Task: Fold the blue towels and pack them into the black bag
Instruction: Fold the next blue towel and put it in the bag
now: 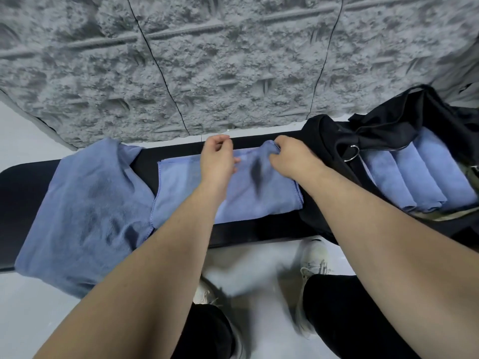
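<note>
Item 1. Black desk (pixel 20 182): long, narrow, running left to right across the scene, in front of a grey rough-textured wall (pixel 181 60). Pale floor (pixel 31 320) below it.

Item 2. Blue towel being folded (pixel 233 198): lies at the middle of the desk, roughly rectangular, its stitched edges showing on the left and right sides. Its far right corner is lifted and bunched; a dark crease runs down from that bunch.

Item 3. Left hand (pixel 217 159): over the far edge of that towel, near its middle. Fingers curled, thumb and fingertips pinching the far hem of the cloth.

Item 4. Right hand (pixel 293 159): just right of the left hand, the two apart with raised cloth between them. Fingers curled round the bunched far right corner of the same towel, holding it. Both forearms reach in from the near side, crossing above the towel.

Item 5. Loose blue towel (pixel 88 211): left part of the desk, unfolded and rumpled, draping over the near edge; its right border touches or overlaps the left edge of the middle towel.

Item 6. Black bag (pixel 326 141): right end of the desk, open at the top, with a metal ring (pixel 351 153) on its strap. Its left side lies just beside the right hand.

Item 7. Folded blue towels (pixel 414 177): three, packed side by side inside the bag.

Item 8. White shoes (pixel 315 257): on the floor near the desk, below dark trouser legs.
</note>
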Demonstrator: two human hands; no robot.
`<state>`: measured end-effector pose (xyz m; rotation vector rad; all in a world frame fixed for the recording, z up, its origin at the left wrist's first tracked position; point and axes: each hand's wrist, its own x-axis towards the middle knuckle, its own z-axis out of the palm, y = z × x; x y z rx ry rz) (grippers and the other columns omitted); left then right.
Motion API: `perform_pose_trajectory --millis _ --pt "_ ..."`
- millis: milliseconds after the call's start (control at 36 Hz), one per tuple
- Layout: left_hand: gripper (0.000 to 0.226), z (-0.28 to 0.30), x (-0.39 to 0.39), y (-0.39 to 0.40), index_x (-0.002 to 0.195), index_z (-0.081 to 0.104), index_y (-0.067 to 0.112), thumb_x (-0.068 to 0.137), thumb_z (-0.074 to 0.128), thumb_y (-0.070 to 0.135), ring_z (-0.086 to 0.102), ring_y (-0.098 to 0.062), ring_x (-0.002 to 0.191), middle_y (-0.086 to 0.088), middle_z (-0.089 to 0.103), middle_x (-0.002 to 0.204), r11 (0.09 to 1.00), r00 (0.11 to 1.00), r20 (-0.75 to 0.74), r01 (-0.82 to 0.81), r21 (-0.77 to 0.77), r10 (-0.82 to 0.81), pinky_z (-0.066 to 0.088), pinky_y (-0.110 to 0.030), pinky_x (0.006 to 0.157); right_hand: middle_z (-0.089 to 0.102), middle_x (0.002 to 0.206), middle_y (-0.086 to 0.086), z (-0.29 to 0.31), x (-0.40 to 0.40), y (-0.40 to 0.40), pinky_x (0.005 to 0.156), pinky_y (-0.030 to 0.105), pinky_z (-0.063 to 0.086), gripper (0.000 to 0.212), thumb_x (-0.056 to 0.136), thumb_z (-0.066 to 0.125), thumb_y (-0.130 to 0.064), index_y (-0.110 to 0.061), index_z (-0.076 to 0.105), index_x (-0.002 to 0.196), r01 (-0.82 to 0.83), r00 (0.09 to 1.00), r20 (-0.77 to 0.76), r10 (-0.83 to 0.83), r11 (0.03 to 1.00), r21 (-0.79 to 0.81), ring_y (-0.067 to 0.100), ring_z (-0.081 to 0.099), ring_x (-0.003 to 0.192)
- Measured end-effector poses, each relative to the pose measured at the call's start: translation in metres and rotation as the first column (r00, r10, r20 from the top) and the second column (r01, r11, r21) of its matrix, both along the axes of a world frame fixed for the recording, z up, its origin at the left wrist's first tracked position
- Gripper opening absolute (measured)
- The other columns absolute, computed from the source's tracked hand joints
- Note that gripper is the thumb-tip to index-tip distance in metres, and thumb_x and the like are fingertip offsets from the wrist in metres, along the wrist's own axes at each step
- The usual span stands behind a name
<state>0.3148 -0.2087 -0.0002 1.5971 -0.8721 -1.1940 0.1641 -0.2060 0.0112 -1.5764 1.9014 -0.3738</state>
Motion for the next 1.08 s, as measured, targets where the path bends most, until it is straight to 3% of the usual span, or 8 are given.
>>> perform_pose_trajectory --millis 56,167,278,417,611,750,972,1083 --pt "0.012 -0.004 0.017 -0.002 0.101 0.055 0.023 0.096 0.049 0.015 0.056 -0.015 0.075 0.004 0.058 0.094 0.999 0.989 0.148 -0.015 -0.031 0.019 0.044 -0.020 0.061 0.056 0.096 0.008 0.000 0.001 0.000 0.068 0.032 0.039 0.014 0.096 0.048 -0.022 -0.014 0.047 0.107 0.018 0.999 -0.045 -0.017 0.999 0.031 0.029 0.055 0.087" --pt "0.020 -0.010 0.049 -0.001 0.102 0.059 0.024 0.090 0.049 0.011 0.055 -0.015 0.077 0.000 0.059 0.096 0.995 0.895 0.437 0.103 -0.010 -0.089 0.045 -0.027 0.066 0.047 0.126 0.012 0.003 0.007 0.001 0.076 0.036 0.043 0.062 0.087 0.050 0.000 -0.020 0.028 0.141 0.055 0.989 -0.137 -0.053 0.998 0.013 0.032 0.053 0.103" --pt "0.034 -0.009 0.073 0.005 0.120 0.059 0.027 0.089 0.051 0.016 0.046 -0.026 0.122 0.002 0.049 0.135 0.988 0.654 0.740 0.118 0.103 -0.155 0.037 -0.037 0.104 0.033 0.141 0.004 -0.001 0.015 0.004 0.090 0.034 0.034 0.073 0.081 0.045 0.010 -0.025 0.034 0.143 -0.056 0.962 -0.272 0.022 0.991 -0.119 0.029 0.034 0.124" --pt "0.052 -0.011 0.086 0.015 0.141 0.043 0.028 0.091 0.051 0.020 0.034 -0.029 0.132 -0.001 0.034 0.149 0.975 0.499 0.838 0.090 0.203 -0.221 0.028 -0.040 0.107 0.039 0.147 -0.002 -0.006 0.016 0.000 0.110 0.036 0.023 0.063 0.085 0.047 0.000 -0.024 0.044 0.143 -0.203 0.945 -0.285 0.163 0.972 -0.117 0.023 0.029 0.135" --pt "0.067 -0.014 0.102 0.021 0.148 0.027 0.031 0.089 0.055 0.042 0.024 -0.031 0.141 -0.005 0.024 0.153 0.954 0.593 0.786 -0.099 0.284 -0.172 0.017 -0.043 0.113 0.047 0.146 0.002 -0.016 0.025 -0.005 0.120 0.046 0.016 0.059 0.089 0.050 -0.018 -0.027 0.040 0.146 -0.239 0.947 -0.221 0.232 0.971 -0.004 0.025 0.034 0.138" --pt "0.063 -0.017 0.125 0.015 0.147 0.025 0.034 0.090 0.052 0.032 0.039 -0.034 0.132 -0.003 0.042 0.142 0.937 0.691 0.685 -0.035 0.349 -0.229 0.030 -0.049 0.112 0.045 0.140 0.003 -0.008 0.031 -0.007 0.113 0.047 0.026 0.062 0.087 0.053 -0.021 -0.030 0.036 0.146 -0.188 0.951 -0.242 0.191 0.982 0.038 0.026 0.032 0.133" --pt "0.053 -0.014 0.126 -0.007 0.141 0.036 0.032 0.090 0.046 0.020 0.056 -0.027 0.099 0.005 0.058 0.098 0.993 0.691 0.715 0.039 0.116 -0.111 0.043 -0.051 0.097 0.060 0.093 -0.004 0.010 0.033 -0.005 0.107 0.050 0.030 0.024 0.082 0.059 -0.036 -0.028 0.059 0.106 -0.227 0.898 -0.334 0.285 0.953 0.202 0.025 0.057 0.101" --pt "0.050 -0.019 0.119 -0.026 0.139 0.039 0.028 0.090 0.045 0.017 0.060 -0.036 0.087 -0.001 0.060 0.083 0.988 0.653 0.744 0.137 0.071 -0.144 0.047 -0.045 0.078 0.063 0.094 -0.001 0.010 0.031 -0.002 0.070 0.032 0.047 0.029 0.078 0.065 -0.040 -0.021 0.061 0.099 -0.269 0.917 -0.228 0.327 0.930 0.252 0.021 0.062 0.089"
